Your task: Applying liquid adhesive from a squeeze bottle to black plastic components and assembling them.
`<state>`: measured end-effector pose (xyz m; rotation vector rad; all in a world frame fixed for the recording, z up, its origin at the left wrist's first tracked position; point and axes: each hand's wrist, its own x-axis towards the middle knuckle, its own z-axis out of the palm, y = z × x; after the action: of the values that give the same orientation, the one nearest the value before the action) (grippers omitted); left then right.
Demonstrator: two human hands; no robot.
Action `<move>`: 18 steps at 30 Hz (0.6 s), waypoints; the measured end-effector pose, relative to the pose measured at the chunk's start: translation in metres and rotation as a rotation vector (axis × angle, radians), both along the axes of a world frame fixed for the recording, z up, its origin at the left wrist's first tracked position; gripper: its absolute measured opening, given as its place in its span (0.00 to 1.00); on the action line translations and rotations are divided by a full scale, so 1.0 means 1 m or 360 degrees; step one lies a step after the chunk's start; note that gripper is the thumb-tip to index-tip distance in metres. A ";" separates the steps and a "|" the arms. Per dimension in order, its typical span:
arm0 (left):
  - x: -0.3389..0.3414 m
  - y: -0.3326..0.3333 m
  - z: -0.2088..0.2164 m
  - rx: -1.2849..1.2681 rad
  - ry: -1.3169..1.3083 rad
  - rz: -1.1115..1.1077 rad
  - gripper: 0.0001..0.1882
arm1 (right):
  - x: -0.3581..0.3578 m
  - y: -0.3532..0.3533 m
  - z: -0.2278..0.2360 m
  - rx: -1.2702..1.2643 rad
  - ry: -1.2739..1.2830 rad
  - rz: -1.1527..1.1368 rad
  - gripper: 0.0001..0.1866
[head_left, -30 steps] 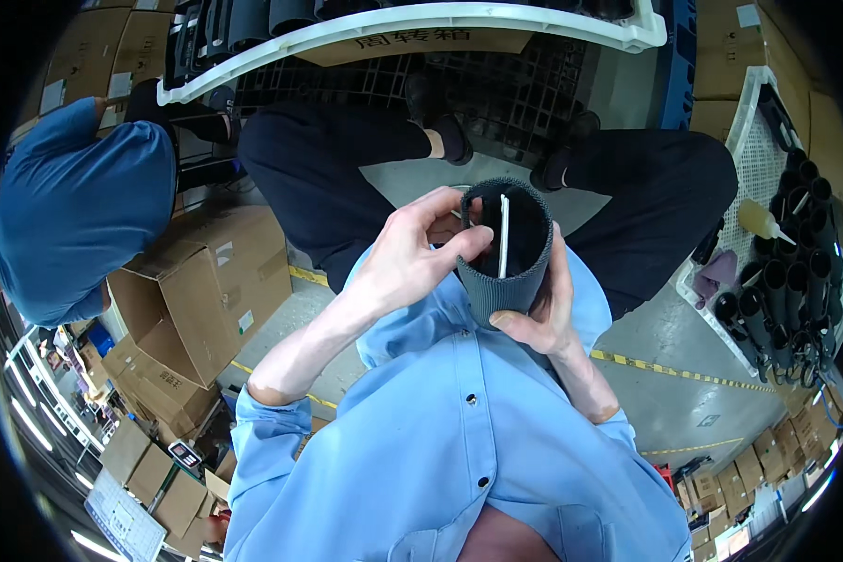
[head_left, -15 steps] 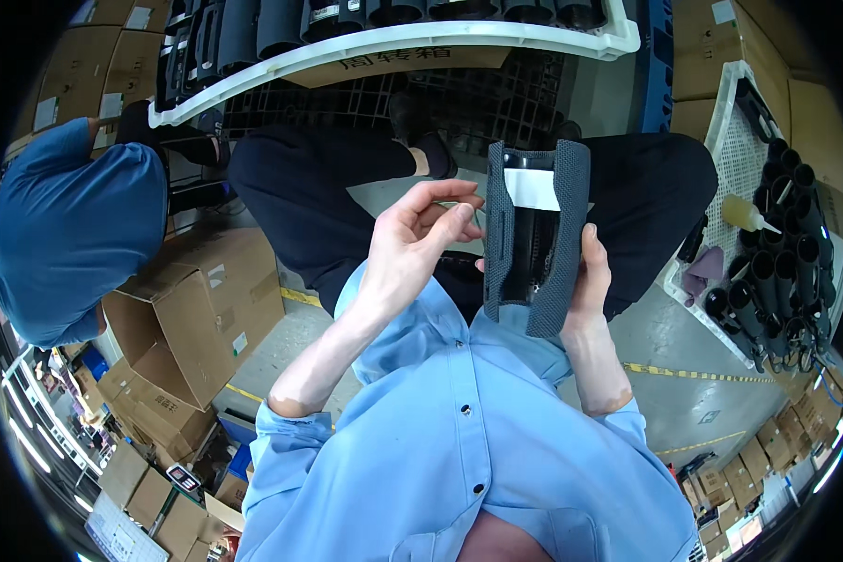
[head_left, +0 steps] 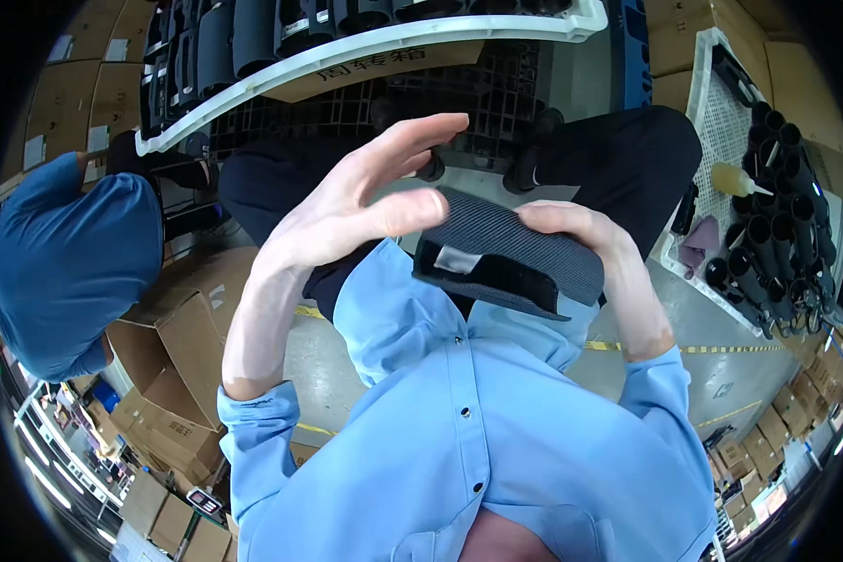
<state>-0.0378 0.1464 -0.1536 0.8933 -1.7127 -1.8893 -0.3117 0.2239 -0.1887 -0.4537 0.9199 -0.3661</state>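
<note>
"In the head view, where's the piece being handled?"

"The dark ribbed cover [head_left: 534,251] sits just off the middle, between two and three o'clock. It is tilted, its length running from ten o'clock to four, with a long cut-out toward the wearer's blue shirt [head_left: 421,412]. A pale patch [head_left: 457,259] shows inside, near its ten-o'clock end."

"And the hands?"

"The right hand [head_left: 598,229] grips the far end, thumb laid along the ribbing, its other fingers hidden behind. The left hand [head_left: 345,208] is spread, thumb well apart from the fingers, which point to two o'clock. Its thumb tip overlaps the cover's near end; I can't tell whether they touch."

"What's around them?"

"Between eleven and twelve, a white tray [head_left: 585,21] with dark tubular pieces [head_left: 253,37]. Between two and three, a white mesh crate [head_left: 721,139] holding black tubes [head_left: 782,239], a mauve cloth [head_left: 698,242] and a bottle [head_left: 732,180] with its nozzle toward four."

"Anyone near?"

"A co-worker in dark blue [head_left: 75,262] at nine, bent beside an open cardboard box [head_left: 197,328], which sits between eight and nine."
</note>
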 end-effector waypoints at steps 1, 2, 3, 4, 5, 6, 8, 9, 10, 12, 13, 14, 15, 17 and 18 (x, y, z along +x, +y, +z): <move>-0.002 -0.004 0.003 -0.0136 -0.0212 -0.0258 0.56 | -0.001 -0.007 0.002 -0.0013 0.0172 0.0220 0.40; -0.006 -0.005 0.005 -0.0150 -0.0197 -0.0295 0.56 | -0.002 -0.014 0.004 -0.0009 0.0083 0.0335 0.39; -0.010 -0.003 0.008 -0.0209 -0.0311 -0.0461 0.56 | 0.002 -0.018 0.005 -0.0013 -0.0005 0.0398 0.38; -0.013 -0.001 0.012 -0.0269 -0.0431 -0.0620 0.56 | 0.006 -0.022 0.007 0.0026 0.0029 0.0388 0.38; -0.015 0.002 0.015 -0.0334 -0.0556 -0.0770 0.57 | 0.009 -0.025 0.010 -0.0032 0.0057 0.0434 0.38; -0.017 0.002 0.017 -0.0432 -0.0717 -0.0946 0.57 | 0.011 -0.029 0.013 -0.0139 -0.0031 0.0454 0.39; -0.020 0.000 0.018 -0.0139 -0.0836 -0.0866 0.56 | 0.015 -0.037 0.016 -0.0057 0.0120 0.0427 0.40; -0.019 -0.002 0.018 -0.0154 -0.0840 -0.0867 0.56 | 0.009 -0.041 0.020 -0.0073 0.0120 0.0402 0.40; -0.016 -0.004 0.018 -0.0041 -0.0777 -0.0743 0.52 | 0.004 -0.044 0.022 0.0049 -0.0065 0.0228 0.40; -0.011 -0.004 0.015 0.0071 -0.0721 -0.0597 0.49 | 0.001 -0.046 0.022 0.0165 -0.0258 0.0077 0.40; -0.008 -0.004 0.013 0.0134 -0.0685 -0.0400 0.48 | 0.006 -0.042 0.021 0.0022 -0.0294 -0.0093 0.39; -0.005 -0.005 0.012 0.0190 -0.0646 -0.0197 0.46 | 0.012 -0.038 0.019 -0.0124 -0.0333 -0.0256 0.39; -0.003 -0.006 0.011 0.0241 -0.0598 0.0009 0.45 | 0.018 -0.037 0.017 -0.0272 -0.0375 -0.0417 0.38; -0.002 -0.004 0.012 0.0296 -0.0553 0.0230 0.44 | 0.026 -0.037 0.014 -0.0410 -0.0431 -0.0564 0.38; -0.003 -0.004 0.012 0.0245 -0.0508 0.0316 0.43 | 0.029 -0.040 0.013 -0.0558 -0.0278 -0.0530 0.37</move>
<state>-0.0413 0.1426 -0.1411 1.4352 -1.5917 -1.8392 -0.2828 0.1842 -0.1754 -0.5792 0.7610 -0.8664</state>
